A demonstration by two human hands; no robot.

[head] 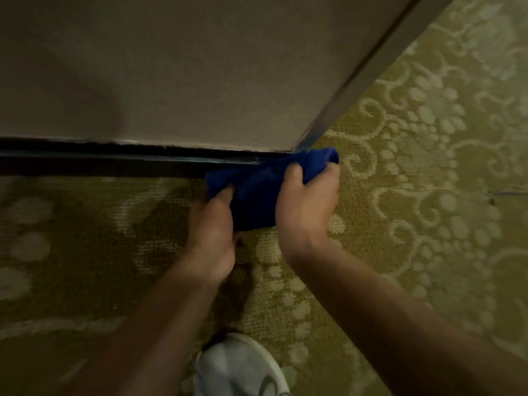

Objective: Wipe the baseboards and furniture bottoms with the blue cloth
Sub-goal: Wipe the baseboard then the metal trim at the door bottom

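A dark baseboard (114, 164) runs along the foot of a beige wall (171, 70) and ends at an outside corner. The blue cloth (257, 187) is bunched against that corner end of the baseboard. My left hand (213, 232) grips the cloth's left lower part. My right hand (307, 201) grips its right side, with the cloth's end sticking out above the fingers. Both hands are closed on the cloth and hide part of it.
A green carpet (428, 167) with a pale floral pattern covers the floor. A second baseboard (371, 67) runs away from the corner toward the upper right. A white shoe (240, 367) stands on the carpet at the bottom middle.
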